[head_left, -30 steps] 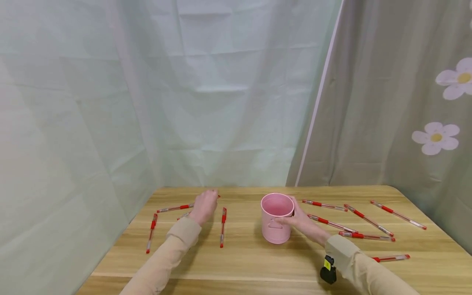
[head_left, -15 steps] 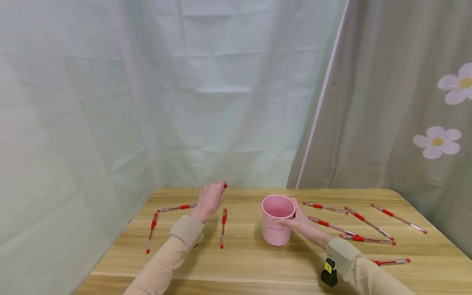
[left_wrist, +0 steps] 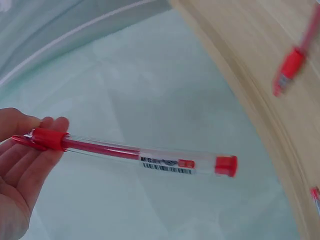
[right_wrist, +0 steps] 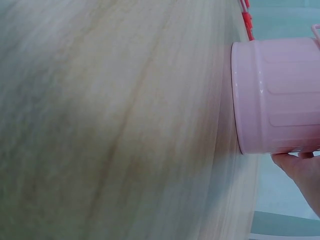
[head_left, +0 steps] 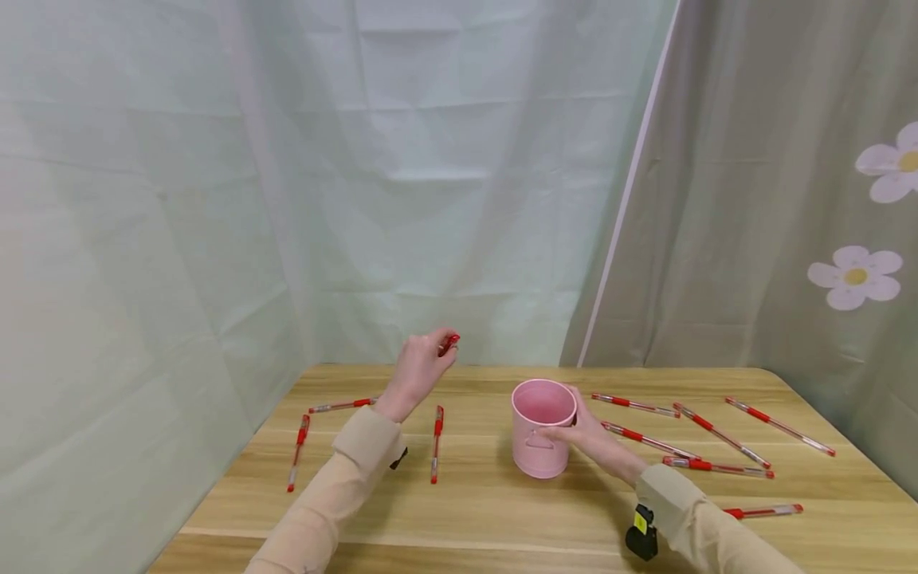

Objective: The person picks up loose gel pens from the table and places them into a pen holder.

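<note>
My left hand [head_left: 419, 369] is raised above the back of the table and pinches a red gel pen [left_wrist: 107, 150] near its capped end. In the left wrist view the pen's clear barrel and red end plug stick out past the fingers. A pink metal bucket [head_left: 539, 450] stands upright on the table, its mouth facing up. My right hand [head_left: 591, 438] grips the bucket's right side, with the thumb across the front near the small handle. Only part of that hand shows beneath the bucket [right_wrist: 285, 95] in the right wrist view.
Left of the bucket, red pens lie on the wooden table [head_left: 473, 510], among them an upright-lying pen [head_left: 436, 446] and a pen at the far left [head_left: 297, 452]. Several more, such as a slanted pen [head_left: 778, 425], lie on the right. Curtains [head_left: 445, 199] hang behind.
My left hand has lifted a pen off the table, rising and shifting a little to the right. My right hand and the bucket have stayed in place.
</note>
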Tool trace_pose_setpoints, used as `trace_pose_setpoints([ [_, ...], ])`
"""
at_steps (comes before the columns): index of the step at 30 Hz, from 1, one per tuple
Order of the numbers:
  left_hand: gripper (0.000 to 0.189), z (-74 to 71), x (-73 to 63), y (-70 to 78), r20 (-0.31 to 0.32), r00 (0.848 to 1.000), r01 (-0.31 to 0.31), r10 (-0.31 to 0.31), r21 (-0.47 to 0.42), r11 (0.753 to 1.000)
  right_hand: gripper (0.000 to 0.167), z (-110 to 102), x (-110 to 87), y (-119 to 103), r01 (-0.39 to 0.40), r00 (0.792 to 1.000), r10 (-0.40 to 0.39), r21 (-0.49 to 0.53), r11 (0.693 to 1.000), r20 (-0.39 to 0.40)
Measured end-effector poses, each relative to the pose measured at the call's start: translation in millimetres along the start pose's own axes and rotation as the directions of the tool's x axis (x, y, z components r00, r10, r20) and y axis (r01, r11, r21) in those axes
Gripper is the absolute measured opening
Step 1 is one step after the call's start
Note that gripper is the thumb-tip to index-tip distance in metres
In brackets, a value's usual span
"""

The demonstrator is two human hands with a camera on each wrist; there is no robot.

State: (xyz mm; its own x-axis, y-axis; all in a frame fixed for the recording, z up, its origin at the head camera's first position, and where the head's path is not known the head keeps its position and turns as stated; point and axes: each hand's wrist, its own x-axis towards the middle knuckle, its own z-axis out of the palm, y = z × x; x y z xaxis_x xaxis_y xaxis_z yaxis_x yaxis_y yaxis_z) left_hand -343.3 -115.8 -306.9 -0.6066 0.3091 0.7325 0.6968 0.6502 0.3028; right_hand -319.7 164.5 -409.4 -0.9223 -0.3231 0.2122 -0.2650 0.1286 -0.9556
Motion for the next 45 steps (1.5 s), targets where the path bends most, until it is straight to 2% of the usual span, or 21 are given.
trace_pose_setpoints([
  [3, 0.013, -1.6, 6.3, 7.4, -0.031, 0.999, 0.036, -0.039, -0.102, 0.994, 0.072, 0.4, -0.1, -0.5, 0.008, 1.0, -0.008, 0.008, 1.0, 0.001],
  [6, 0.014, -2.0, 13.0, 14.6, -0.038, 0.993, 0.102, -0.115, -0.254, 0.962, 0.072, 0.8, -0.1, -1.6, 0.011, 1.0, -0.011, 0.025, 1.0, -0.004],
  [9, 0.014, -0.3, 20.2, 21.5, -0.045, 0.984, 0.14, -0.172, -0.399, 0.906, 0.073, 0.0, -1.0, -3.1, 0.01, 1.0, -0.01, 0.037, 0.999, -0.006],
  [11, 0.015, -5.5, 24.1, 34.0, -0.03, 0.979, 0.159, -0.199, -0.489, 0.858, 0.073, -0.5, -1.6, -4.2, 0.006, 1.0, -0.006, 0.041, 0.999, -0.007],
  [16, 0.016, -19.1, 32.0, 63.2, 0.027, 0.969, 0.206, -0.247, -0.641, 0.74, 0.072, -1.0, -1.8, -2.4, 0.002, 1.0, -0.001, 0.039, 0.999, -0.014],
  [17, 0.016, -18.7, 34.0, 65.1, 0.031, 0.967, 0.208, -0.251, -0.662, 0.72, 0.072, -1.0, -1.6, -1.6, 0.006, 1.0, -0.005, 0.039, 0.999, -0.017],
  [25, 0.017, -13.5, 48.2, 81.2, 0.058, 0.959, 0.221, -0.279, -0.771, 0.597, 0.073, -2.4, -2.1, -0.3, 0.005, 1.0, -0.005, 0.012, 1.0, -0.019],
  [27, 0.016, -11.2, 50.8, 84.1, 0.064, 0.959, 0.217, -0.275, -0.79, 0.573, 0.072, -1.7, -2.3, -0.3, 0.006, 1.0, -0.006, 0.016, 1.0, -0.014],
  [30, 0.015, -6.6, 53.7, 86.6, 0.058, 0.964, 0.198, -0.261, -0.809, 0.553, 0.072, -0.5, -1.7, -0.7, 0.003, 1.0, -0.003, 0.018, 1.0, -0.007],
  [33, 0.014, -1.1, 54.3, 87.7, 0.049, 0.967, 0.183, -0.25, -0.817, 0.547, 0.071, 1.0, -0.8, -1.9, 0.0, 1.0, 0.0, 0.011, 1.0, -0.002],
  [37, 0.015, 7.2, 52.7, 87.5, 0.071, 0.968, 0.194, -0.242, -0.82, 0.538, 0.072, 3.6, -0.2, -2.2, -0.003, 1.0, 0.003, 0.02, 1.0, -0.005],
  [45, 0.014, 22.2, 48.0, 87.6, 0.098, 0.961, 0.23, -0.258, -0.801, 0.552, 0.071, 4.9, -1.1, -1.7, 0.007, 1.0, -0.007, 0.007, 1.0, 0.001],
])
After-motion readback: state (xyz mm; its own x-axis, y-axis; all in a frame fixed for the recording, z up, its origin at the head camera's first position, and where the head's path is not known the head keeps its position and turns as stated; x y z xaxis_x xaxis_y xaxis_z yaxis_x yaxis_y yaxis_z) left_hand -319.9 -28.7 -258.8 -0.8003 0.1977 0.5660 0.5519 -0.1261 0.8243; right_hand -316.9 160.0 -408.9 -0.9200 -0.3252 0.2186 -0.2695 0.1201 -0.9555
